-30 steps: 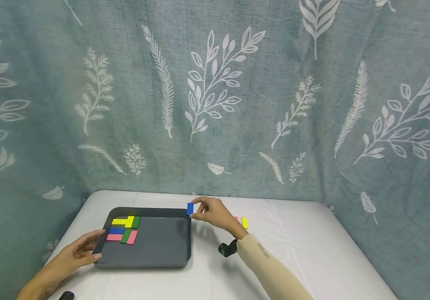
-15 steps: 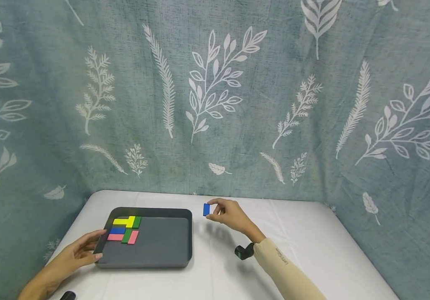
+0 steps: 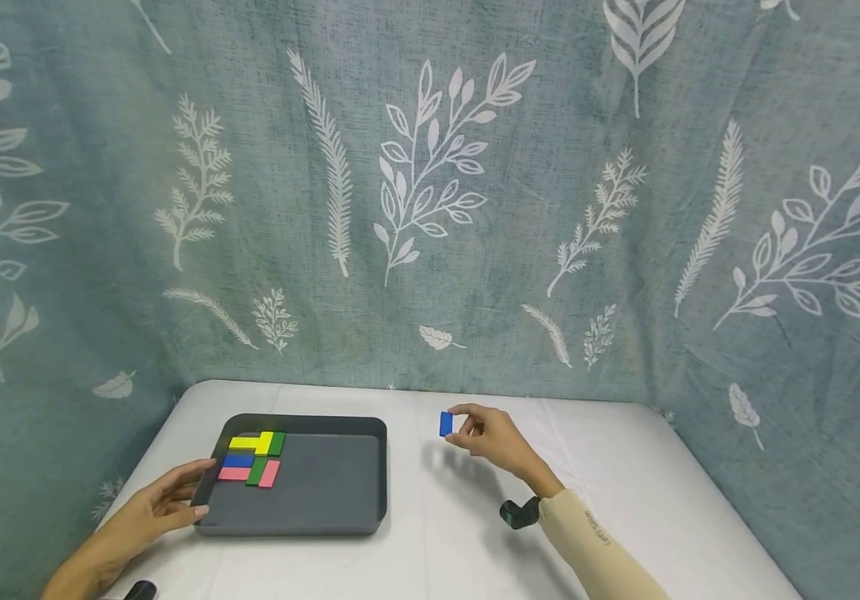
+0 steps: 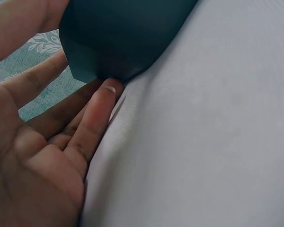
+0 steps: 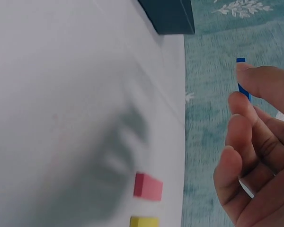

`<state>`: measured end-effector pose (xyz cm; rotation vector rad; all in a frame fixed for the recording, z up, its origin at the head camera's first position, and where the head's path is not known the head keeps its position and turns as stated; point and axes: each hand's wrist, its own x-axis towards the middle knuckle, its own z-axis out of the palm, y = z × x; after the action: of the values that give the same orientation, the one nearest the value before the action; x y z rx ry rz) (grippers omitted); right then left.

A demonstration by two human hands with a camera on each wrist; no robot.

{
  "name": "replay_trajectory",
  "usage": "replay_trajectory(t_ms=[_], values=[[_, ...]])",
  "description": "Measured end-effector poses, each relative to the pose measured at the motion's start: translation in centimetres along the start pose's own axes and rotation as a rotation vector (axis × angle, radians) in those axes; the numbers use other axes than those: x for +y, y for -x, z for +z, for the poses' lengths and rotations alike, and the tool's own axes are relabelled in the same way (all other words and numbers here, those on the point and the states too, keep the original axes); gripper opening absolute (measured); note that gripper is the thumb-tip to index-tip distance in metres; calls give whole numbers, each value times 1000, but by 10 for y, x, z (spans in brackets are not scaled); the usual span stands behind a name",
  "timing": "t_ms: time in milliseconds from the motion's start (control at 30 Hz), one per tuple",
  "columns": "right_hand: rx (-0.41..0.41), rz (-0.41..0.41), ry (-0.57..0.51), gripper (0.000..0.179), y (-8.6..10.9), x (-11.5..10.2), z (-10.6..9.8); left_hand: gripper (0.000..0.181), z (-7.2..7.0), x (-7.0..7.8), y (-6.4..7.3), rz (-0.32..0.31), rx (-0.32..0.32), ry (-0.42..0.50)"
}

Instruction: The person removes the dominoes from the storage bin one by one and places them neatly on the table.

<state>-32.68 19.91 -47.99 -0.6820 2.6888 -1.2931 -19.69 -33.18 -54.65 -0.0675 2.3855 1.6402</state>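
The right hand (image 3: 492, 437) pinches one blue block (image 3: 446, 423) between thumb and finger, above the tabletop (image 3: 437, 533), to the right of the tray (image 3: 332, 492). The left hand (image 3: 152, 507), with fingers loosely spread, touches the tray's left side. I think this is the carrying step; the next move seems to call for a steady pinch until the block has support beneath

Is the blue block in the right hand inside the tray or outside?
Outside: the right hand pinches the blue block above the table, beside the tray.
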Motion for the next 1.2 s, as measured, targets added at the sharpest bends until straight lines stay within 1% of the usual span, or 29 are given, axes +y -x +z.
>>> replay_trajectory(t_ms=[67,133,300,400,567,733,933,1200], values=[[4,8,-29,51,3,4,-3,85,0,0,0,-2,1,2],[16,10,-34,51,6,8,-6,85,0,1,0,-2,2,2],[47,8,18,50,12,18,-15,85,1,2,1,3,2,11],[42,10,26,50,15,25,-21,85,1,3,1,0,7,12],[53,41,43,50,21,37,-30,85,2,3,2,-1,14,5],[70,78,59,49,27,51,-36,84,3,3,4,14,14,4],[75,79,85,50,34,69,-42,82,3,3,5,35,11,9],[72,122,86,50,42,84,-49,84,5,2,7,11,17,18]])
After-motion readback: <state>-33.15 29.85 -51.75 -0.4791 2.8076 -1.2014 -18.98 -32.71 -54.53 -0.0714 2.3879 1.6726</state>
